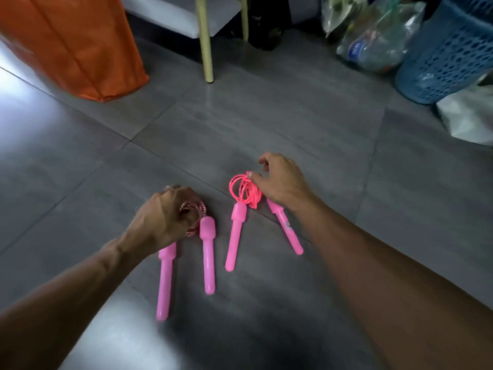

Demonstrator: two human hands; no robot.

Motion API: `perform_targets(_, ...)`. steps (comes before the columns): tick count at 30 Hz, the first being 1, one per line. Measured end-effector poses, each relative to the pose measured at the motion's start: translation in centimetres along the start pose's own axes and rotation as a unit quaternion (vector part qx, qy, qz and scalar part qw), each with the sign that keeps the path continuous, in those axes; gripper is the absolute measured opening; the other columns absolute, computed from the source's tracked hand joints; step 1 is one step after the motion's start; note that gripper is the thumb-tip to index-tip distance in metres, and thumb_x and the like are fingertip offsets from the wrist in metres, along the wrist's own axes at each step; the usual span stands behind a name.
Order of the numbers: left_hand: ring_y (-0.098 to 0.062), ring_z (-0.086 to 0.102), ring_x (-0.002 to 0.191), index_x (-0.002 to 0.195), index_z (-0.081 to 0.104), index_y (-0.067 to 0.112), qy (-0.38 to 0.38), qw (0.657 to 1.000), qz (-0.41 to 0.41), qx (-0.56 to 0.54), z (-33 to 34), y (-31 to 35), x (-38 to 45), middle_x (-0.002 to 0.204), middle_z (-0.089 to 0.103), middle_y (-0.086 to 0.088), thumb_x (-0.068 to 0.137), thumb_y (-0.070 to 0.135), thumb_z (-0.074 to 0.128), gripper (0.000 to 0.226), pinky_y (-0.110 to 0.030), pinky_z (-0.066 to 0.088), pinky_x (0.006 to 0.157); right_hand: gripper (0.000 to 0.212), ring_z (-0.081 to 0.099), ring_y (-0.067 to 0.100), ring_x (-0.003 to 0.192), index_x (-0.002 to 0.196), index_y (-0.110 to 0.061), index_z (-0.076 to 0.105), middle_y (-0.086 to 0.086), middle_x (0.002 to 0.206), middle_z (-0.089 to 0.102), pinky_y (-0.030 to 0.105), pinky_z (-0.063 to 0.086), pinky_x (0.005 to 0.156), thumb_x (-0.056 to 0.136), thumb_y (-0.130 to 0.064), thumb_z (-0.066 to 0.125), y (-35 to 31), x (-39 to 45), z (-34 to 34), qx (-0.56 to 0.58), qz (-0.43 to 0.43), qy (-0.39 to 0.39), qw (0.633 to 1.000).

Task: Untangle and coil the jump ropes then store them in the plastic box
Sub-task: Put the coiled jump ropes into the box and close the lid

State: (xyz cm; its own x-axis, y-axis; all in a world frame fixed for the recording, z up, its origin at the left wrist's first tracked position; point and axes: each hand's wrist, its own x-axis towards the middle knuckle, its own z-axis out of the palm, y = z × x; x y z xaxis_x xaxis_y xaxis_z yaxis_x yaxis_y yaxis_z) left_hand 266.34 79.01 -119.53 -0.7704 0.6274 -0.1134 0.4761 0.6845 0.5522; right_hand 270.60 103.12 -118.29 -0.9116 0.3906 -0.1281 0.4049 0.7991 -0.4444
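Now both hands pin bundles on the grey tiled floor (266,116) — left hand (165,214) gripping the speckled red-and-white coiled rope (197,209), right hand (282,180) pinching the glossy pink plastic coil (244,189) — probably so neither springs loose; no box visible.

Two jump ropes lie side by side at lower centre: braided rope (192,217) left, plastic rope (244,190) right, apparently coiled.

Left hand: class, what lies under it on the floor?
Under the left hand shows part of a red-and-white speckled rope coil, with two pink handles sticking out towards the camera. The rest of the coil is covered by the hand.
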Motion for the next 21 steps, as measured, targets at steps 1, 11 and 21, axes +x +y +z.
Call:
perform_targets(1, -0.022, 0.058, 0.094, 0.103, 0.065, 0.023, 0.018, 1.0, -0.016, 0.016, 0.3, -1.0, 0.4, 0.098, 0.06, -0.001, 0.073, 0.036, 0.059, 0.034, -0.032, 0.048, 0.077, 0.048, 0.056, 0.031, 0.113, 0.119, -0.012, 0.058, 0.012, 0.119, 0.062, 0.035, 0.044, 0.092, 0.082, -0.043, 0.064, 0.0, 0.7, 1.1, -0.009, 0.006, -0.002, 1.0)
perform_targets(11, -0.033, 0.056, 0.103, 0.112, 0.059, 0.006, 0.003, 0.98, -0.199, -0.03, 3.6, -4.6, 1.9, 0.106, 0.063, -0.016, 0.078, 0.024, 0.07, 0.04, -0.031, 0.041, 0.079, 0.043, 0.057, 0.037, 0.106, 0.105, -0.01, 0.061, 0.02, 0.113, 0.061, 0.038, 0.047, 0.083, 0.076, -0.041, 0.067, -0.2, 4.1, 5.9, -0.061, 0.056, -0.047, 0.995)
perform_targets(21, -0.02, 0.055, 0.076, 0.099, 0.06, 0.014, 0.003, 0.982, -0.177, -0.063, 1.6, -1.0, 0.6, 0.083, 0.059, 0.0, 0.078, 0.02, 0.069, 0.023, -0.024, 0.037, 0.057, 0.019, 0.061, 0.031, 0.097, 0.095, -0.016, 0.068, 0.01, 0.1, 0.069, 0.035, 0.047, 0.081, 0.081, -0.029, 0.067, -0.3, 0.9, 1.8, 0.028, -0.015, -0.01, 0.999)
